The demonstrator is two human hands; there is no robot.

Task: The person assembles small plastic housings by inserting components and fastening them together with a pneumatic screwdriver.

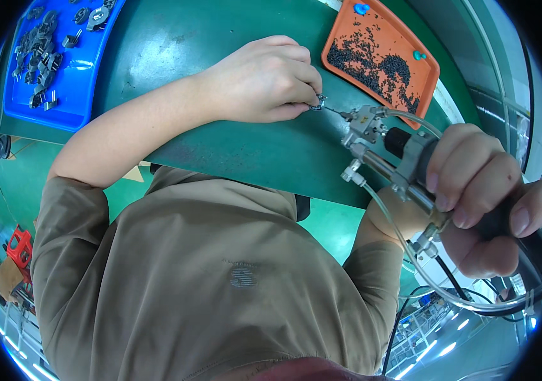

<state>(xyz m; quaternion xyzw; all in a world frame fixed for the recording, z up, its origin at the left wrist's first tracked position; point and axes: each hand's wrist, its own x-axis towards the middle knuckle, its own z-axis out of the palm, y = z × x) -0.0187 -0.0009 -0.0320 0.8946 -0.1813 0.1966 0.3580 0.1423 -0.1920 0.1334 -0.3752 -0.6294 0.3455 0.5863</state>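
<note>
My left hand (pixel 277 82) is closed over the green table, its fingertips pinching a small metal part (pixel 317 103) that is mostly hidden by the fingers. My right hand (pixel 474 184) wraps round the dark handle of a dispensing gun (pixel 382 159) with a metal valve body and clear tubing. From the gun's front a thin needle (pixel 333 110) points left and reaches the small metal part; whether it touches cannot be made out.
At the far left a blue tray (pixel 83 95) holds several grey metal parts (pixel 42 54). An orange tray (pixel 341 71) of small black pieces (pixel 395 68) lies at the far right, with blue and green knobs in it. A clear hose (pixel 423 273) loops below my right hand.
</note>
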